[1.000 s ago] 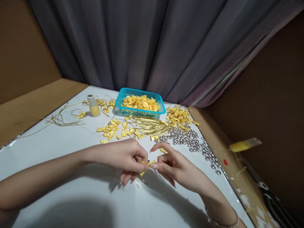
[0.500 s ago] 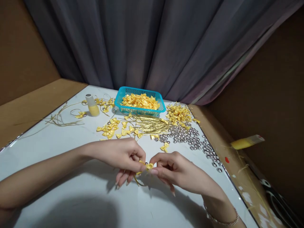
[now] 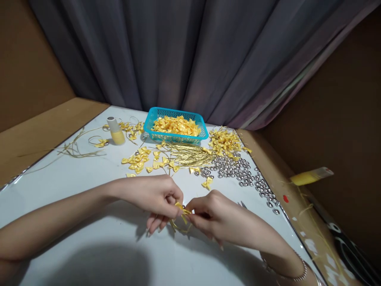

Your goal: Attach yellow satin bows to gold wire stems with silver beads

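Between both hands, low over the white tabletop, is a small yellow ribbon bow with a gold cord looping beneath it. My left hand pinches the bow's left side between thumb and forefinger, its other fingers curled below. From the right, my right hand pinches at the bow's other side; whether it grips ribbon or cord is too small to tell. A tiny silvery piece shows by the bow, partly covered by fingers. A single yellow bow lies just beyond my hands.
A blue basket of yellow bows stands at the back. Gold cords lie before it, with silver beads and a bow pile to the right. A bottle stands left. Black-handled scissors lie far right.
My right hand has turned slightly and shifted a little right, its fingertips still at the bow. The bow has tilted and the cord loop hangs wider. My left hand stays nearly still.
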Demonstrator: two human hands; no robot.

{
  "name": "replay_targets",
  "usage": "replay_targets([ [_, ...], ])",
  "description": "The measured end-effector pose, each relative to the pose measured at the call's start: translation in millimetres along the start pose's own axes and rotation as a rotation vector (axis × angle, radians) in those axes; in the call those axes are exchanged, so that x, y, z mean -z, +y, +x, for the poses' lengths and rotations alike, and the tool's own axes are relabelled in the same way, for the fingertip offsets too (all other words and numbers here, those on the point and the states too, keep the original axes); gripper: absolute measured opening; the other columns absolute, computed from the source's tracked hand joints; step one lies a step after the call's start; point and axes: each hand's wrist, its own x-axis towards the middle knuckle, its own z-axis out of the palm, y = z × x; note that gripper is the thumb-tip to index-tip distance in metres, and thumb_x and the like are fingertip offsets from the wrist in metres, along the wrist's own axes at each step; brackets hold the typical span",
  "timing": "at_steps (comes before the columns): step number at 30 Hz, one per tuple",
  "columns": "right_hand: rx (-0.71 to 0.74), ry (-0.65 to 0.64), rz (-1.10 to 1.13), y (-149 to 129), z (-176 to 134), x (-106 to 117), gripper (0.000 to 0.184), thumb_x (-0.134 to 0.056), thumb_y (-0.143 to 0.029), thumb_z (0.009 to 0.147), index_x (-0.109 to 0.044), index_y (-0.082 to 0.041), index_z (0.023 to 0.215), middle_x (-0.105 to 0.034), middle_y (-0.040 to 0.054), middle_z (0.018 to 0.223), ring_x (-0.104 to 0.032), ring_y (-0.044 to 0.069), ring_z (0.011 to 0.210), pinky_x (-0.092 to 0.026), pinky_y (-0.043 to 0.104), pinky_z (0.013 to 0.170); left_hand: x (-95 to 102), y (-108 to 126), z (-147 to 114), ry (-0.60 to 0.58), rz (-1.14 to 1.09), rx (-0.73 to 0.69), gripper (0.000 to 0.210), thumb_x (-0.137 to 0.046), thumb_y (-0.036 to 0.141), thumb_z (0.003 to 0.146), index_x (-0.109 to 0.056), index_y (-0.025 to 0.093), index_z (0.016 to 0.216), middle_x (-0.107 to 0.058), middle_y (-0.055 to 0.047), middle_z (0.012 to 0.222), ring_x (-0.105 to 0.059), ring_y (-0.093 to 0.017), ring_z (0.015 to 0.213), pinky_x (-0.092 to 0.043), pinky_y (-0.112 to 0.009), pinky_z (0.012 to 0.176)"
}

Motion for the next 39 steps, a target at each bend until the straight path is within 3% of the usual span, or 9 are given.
replay_targets([
  [7, -0.001, -0.107, 0.351, 11.8, 6.6, 7.5, 0.019, -0.048, -0.020, 0.087, -0.057, -0.013, 0.071, -0.048, -0.0065, 0.046, -0.042, 0.003, 0.032, -0.033, 0.013, 0.034, 3.1, 1.0, -2.1, -0.001, -0.006, 0.030, 0.017, -0.052, 0.020, 0.081, -0.045, 0.017, 0.066, -0.058, 0.005, 0.050, -0.054, -0.006, 0.035, -0.044, -0.011, 0.038],
  [12, 0.013, -0.143, 0.398, 13.6, 5.5, 9.6, 0.020, -0.046, -0.019, 0.088, -0.055, -0.013, 0.071, -0.046, -0.0076, 0.045, -0.040, 0.002, 0.031, -0.032, 0.011, 0.033, 10.4, 1.1, -1.9, -0.071, -0.069, 0.055, 0.023, -0.053, 0.033, 0.085, -0.049, 0.016, 0.070, -0.061, 0.002, 0.055, -0.057, -0.008, 0.039, -0.046, -0.015, 0.041],
  [15, 0.032, -0.146, 0.396, 16.5, 5.1, 10.0, 0.020, -0.047, -0.018, 0.087, -0.056, -0.012, 0.070, -0.047, -0.0078, 0.045, -0.041, 0.001, 0.030, -0.032, 0.011, 0.033, 13.5, -0.1, -5.0, -0.111, 0.003, 0.053, 0.024, -0.063, 0.037, 0.080, -0.052, 0.016, 0.075, -0.063, 0.001, 0.056, -0.059, -0.010, 0.044, -0.048, -0.017, 0.046],
  [19, 0.050, -0.142, 0.399, 22.2, 5.8, 9.4, 0.019, -0.048, -0.018, 0.086, -0.056, -0.011, 0.070, -0.047, -0.0082, 0.044, -0.041, 0.001, 0.030, -0.033, 0.011, 0.033, 7.3, 2.7, -8.8, 0.013, 0.288, -0.034, 0.024, -0.068, 0.037, 0.076, -0.056, 0.016, 0.079, -0.063, 0.002, 0.053, -0.059, -0.009, 0.047, -0.042, -0.013, 0.045],
  [26, 0.062, -0.116, 0.408, 24.7, 0.3, 12.9, 0.016, -0.047, -0.013, 0.084, -0.056, -0.011, 0.071, -0.048, -0.0082, 0.046, -0.043, 0.001, 0.031, -0.034, 0.012, 0.034, -10.8, 6.5, -7.9, 0.194, 0.486, -0.110, 0.028, -0.044, 0.039, 0.092, -0.054, 0.016, 0.078, -0.061, 0.001, 0.053, -0.060, -0.010, 0.048, -0.042, -0.015, 0.047],
  [29, 0.055, -0.085, 0.413, 25.0, -3.3, 14.3, 0.017, -0.047, -0.014, 0.085, -0.054, -0.013, 0.069, -0.048, -0.0084, 0.045, -0.043, 0.002, 0.030, -0.034, 0.012, 0.033, -12.3, 1.3, -6.8, 0.233, 0.426, -0.146, 0.032, -0.039, 0.039, 0.094, -0.052, 0.015, 0.076, -0.062, 0.000, 0.055, -0.060, -0.010, 0.047, -0.045, -0.015, 0.048],
  [34, 0.077, -0.081, 0.409, 27.0, -3.8, 15.4, 0.021, -0.047, -0.015, 0.085, -0.050, -0.014, 0.064, -0.048, -0.0088, 0.043, -0.043, 0.002, 0.029, -0.034, 0.013, 0.032, -14.1, -6.9, -0.4, 0.190, 0.156, -0.139, 0.032, -0.040, 0.040, 0.093, -0.052, 0.015, 0.077, -0.063, -0.001, 0.056, -0.058, -0.009, 0.042, -0.049, -0.018, 0.045],
  [39, 0.087, -0.105, 0.437, 31.0, -2.0, 16.7, 0.022, -0.047, -0.011, 0.082, -0.049, -0.015, 0.061, -0.048, -0.0097, 0.042, -0.042, 0.002, 0.027, -0.034, 0.012, 0.031, -18.3, -8.8, 4.7, 0.202, 0.092, -0.140, 0.032, -0.040, 0.036, 0.094, -0.054, 0.014, 0.076, -0.062, -0.001, 0.055, -0.057, -0.008, 0.044, -0.048, -0.016, 0.045],
])
